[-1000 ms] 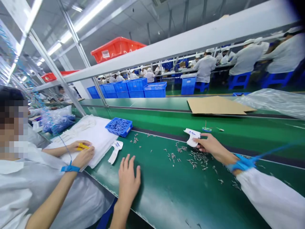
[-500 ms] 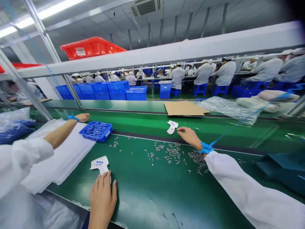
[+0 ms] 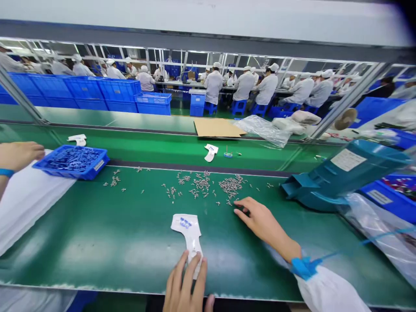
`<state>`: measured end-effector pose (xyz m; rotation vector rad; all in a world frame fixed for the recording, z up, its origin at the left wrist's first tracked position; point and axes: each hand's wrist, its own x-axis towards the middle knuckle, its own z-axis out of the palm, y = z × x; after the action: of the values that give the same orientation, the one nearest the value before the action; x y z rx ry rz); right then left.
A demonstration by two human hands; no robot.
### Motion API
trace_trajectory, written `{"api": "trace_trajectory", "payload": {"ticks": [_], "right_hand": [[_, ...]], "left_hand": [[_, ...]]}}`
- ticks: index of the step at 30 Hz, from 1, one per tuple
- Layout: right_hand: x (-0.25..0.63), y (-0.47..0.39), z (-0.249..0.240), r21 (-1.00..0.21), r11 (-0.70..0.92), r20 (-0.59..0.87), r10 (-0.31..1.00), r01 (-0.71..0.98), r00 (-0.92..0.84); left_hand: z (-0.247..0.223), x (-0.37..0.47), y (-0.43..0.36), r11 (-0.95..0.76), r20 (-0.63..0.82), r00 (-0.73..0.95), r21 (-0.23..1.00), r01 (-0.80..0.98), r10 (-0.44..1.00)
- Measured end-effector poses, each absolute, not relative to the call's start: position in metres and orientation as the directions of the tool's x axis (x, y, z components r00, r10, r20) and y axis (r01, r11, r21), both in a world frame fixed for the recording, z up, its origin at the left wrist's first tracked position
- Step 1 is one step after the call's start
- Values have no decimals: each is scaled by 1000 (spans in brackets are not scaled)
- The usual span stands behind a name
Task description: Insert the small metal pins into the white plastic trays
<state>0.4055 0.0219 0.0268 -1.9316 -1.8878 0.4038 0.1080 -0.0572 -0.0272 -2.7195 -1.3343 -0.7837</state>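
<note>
My left hand [image 3: 186, 288] lies with fingers spread over the lower end of a white, pistol-shaped piece [image 3: 187, 225] with blue marks or parts near its top. The piece rests flat on the green work surface near the front edge. To the right, my right hand [image 3: 260, 219] is low over the surface, its thumb and forefinger slightly apart. Those fingertips are just beside a pile of small grey metal parts [image 3: 231, 185], perhaps screws. Nothing shows between them. More such parts [image 3: 199, 182] are scattered to the left of the pile.
On the green belt [image 3: 156, 147] lie two more white pieces [image 3: 211, 152]. A blue tray [image 3: 94, 167] of blue parts stands left, near a co-worker's hand [image 3: 19, 154]. At right sits a large teal scoop-like container [image 3: 341, 173]; cardboard [image 3: 217, 128] lies behind.
The view has turned right and downward. My right hand has come back from the belt, beside a white piece, to the metal parts. My left hand still touches its white piece.
</note>
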Motion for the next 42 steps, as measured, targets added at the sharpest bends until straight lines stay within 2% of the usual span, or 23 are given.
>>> {"api": "trace_trajectory", "payload": {"ticks": [3, 6, 12, 16, 18, 22, 27, 33, 42], "right_hand": [[392, 34, 22, -411, -9, 99, 994, 912, 54], [387, 40, 22, -417, 0, 102, 994, 909, 46], [386, 29, 32, -559, -34, 70, 994, 828, 88], [383, 23, 38, -656, -90, 12, 991, 749, 130], [377, 19, 40, -757, -100, -34, 993, 646, 113], [351, 7, 44, -951, -153, -173, 984, 267, -52], [321, 1, 42, -974, -225, -221, 958, -4, -181], [315, 6, 39, -948, -282, -255, 950, -150, -179], [312, 6, 42, -960, -277, -269, 951, -32, -153]], "left_hand": [[-19, 122, -57, -677, 429, 558, 202, 708, 711], [-15, 122, -55, -682, 412, 567, 220, 697, 713], [-7, 109, -42, -702, 410, 575, 321, 636, 708], [6, 106, -29, -626, 397, 485, 462, 628, 779], [14, 107, -23, -623, 391, 486, 513, 590, 782], [30, 119, -11, -608, 405, 461, 621, 495, 789], [33, 140, 2, -509, 360, 385, 748, 425, 850], [27, 141, 10, -529, 407, 349, 738, 419, 844], [26, 138, 9, -600, 514, 316, 623, 502, 798]]}}
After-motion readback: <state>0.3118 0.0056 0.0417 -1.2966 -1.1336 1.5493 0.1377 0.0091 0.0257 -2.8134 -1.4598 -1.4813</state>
